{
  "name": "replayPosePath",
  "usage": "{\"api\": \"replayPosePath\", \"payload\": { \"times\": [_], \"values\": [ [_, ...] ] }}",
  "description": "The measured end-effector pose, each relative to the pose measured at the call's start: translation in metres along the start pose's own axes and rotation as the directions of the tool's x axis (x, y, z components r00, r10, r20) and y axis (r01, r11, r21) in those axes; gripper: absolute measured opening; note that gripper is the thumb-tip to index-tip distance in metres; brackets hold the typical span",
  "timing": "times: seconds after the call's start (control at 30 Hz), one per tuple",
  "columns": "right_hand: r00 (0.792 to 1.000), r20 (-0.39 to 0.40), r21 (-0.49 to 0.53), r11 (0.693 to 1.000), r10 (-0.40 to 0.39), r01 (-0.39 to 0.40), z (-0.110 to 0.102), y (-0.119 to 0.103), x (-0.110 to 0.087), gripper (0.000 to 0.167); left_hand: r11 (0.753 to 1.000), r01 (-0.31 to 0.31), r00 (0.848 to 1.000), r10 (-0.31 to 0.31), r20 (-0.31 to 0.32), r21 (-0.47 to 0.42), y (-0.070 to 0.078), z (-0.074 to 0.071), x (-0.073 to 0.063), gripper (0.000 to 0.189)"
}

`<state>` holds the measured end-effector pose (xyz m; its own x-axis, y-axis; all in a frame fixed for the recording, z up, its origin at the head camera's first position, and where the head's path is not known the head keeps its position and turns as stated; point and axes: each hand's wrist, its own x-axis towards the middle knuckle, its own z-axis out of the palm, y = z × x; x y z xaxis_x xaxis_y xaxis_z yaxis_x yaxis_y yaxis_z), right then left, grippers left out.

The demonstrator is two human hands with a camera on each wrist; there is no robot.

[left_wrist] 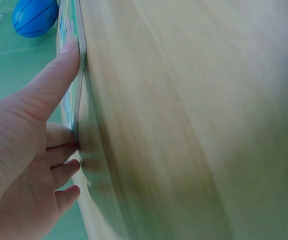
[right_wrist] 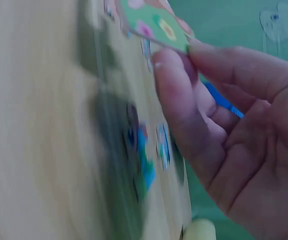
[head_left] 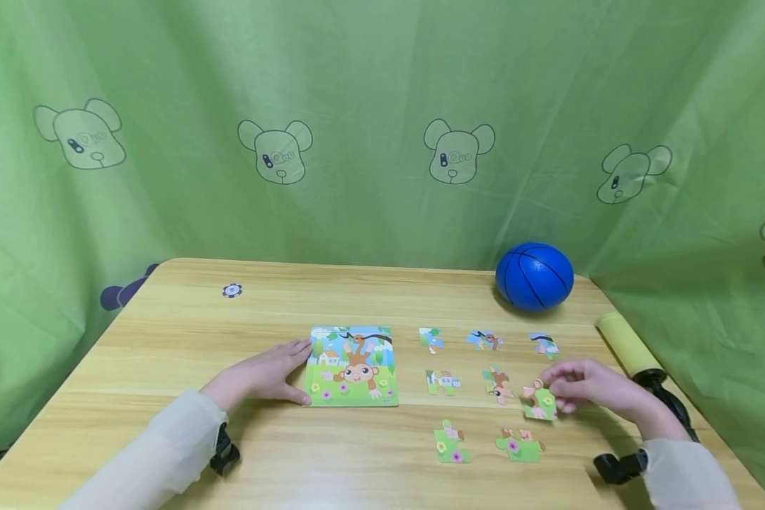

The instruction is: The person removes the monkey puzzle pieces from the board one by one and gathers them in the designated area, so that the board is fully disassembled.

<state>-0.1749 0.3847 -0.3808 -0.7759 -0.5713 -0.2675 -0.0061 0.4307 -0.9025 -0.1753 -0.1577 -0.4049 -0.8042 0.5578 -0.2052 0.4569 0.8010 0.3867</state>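
My right hand (head_left: 589, 388) pinches a green jigsaw puzzle piece (head_left: 540, 402) with a yellow flower between thumb and fingers. In the right wrist view the piece (right_wrist: 156, 22) is tilted and raised off the table. At the left edge of a square monkey picture board (head_left: 352, 368) lies my left hand (head_left: 264, 373), its thumb and fingers spread and touching that edge. The left wrist view shows the thumb (left_wrist: 59, 75) against the board's rim. Closest to the held piece is a monkey-face piece (head_left: 500, 386); below it lies a piece with a purple flower (head_left: 520, 446).
More loose pieces lie in rows right of the board, among them a house piece (head_left: 443, 382) and a branch piece (head_left: 484, 340). A blue ball (head_left: 534, 276) sits at the back right, a yellow cylinder (head_left: 627, 345) along the right edge. A round chip (head_left: 232, 290) lies back left.
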Motion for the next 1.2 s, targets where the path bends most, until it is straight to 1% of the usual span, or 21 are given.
{"api": "replayPosePath", "payload": {
  "times": [0.13, 0.33, 0.47, 0.57, 0.7, 0.8, 0.97, 1.13, 1.2],
  "values": [
    [0.998, 0.06, 0.017, 1.0, 0.019, -0.02, -0.01, 0.014, -0.013, 0.027, 1.0, -0.001, 1.0, 0.001, 0.003, 0.0, 0.001, 0.0, 0.0, 0.095],
    [0.986, 0.164, 0.079, 0.997, -0.009, -0.004, -0.017, 0.029, -0.028, 0.02, 1.0, 0.003, 1.0, -0.003, 0.007, 0.001, 0.001, 0.0, 0.0, 0.096],
    [0.981, 0.195, 0.109, 0.994, 0.002, -0.023, -0.019, 0.037, -0.036, 0.019, 1.0, 0.004, 1.0, -0.004, 0.005, -0.004, 0.001, -0.001, 0.0, 0.096],
    [0.98, 0.196, 0.096, 0.994, 0.024, -0.044, -0.018, 0.04, -0.04, 0.018, 1.0, 0.003, 1.0, -0.003, 0.005, -0.011, 0.001, -0.001, 0.0, 0.095],
    [0.982, 0.178, 0.05, 0.996, 0.061, -0.071, -0.018, 0.041, -0.043, 0.018, 1.0, 0.0, 1.0, 0.0, 0.007, -0.018, 0.002, -0.001, 0.0, 0.095],
    [0.983, 0.166, 0.025, 0.997, 0.073, -0.078, -0.017, 0.04, -0.044, 0.018, 1.0, -0.001, 1.0, 0.002, 0.008, -0.019, 0.002, 0.0, 0.0, 0.094],
    [0.984, 0.157, 0.012, 0.996, 0.083, -0.085, -0.019, 0.039, -0.044, 0.019, 0.999, -0.001, 1.0, 0.001, 0.012, -0.04, 0.001, 0.0, 0.001, 0.094],
    [0.987, 0.119, -0.043, 0.993, 0.11, -0.106, -0.02, 0.035, -0.043, 0.018, 0.998, 0.0, 1.0, 0.0, 0.007, -0.058, -0.002, 0.002, 0.002, 0.096],
    [0.988, 0.094, -0.075, 0.99, 0.124, -0.117, -0.021, 0.033, -0.041, 0.019, 0.997, 0.003, 1.0, -0.003, 0.002, -0.082, -0.003, 0.002, 0.002, 0.097]
  ]
}}
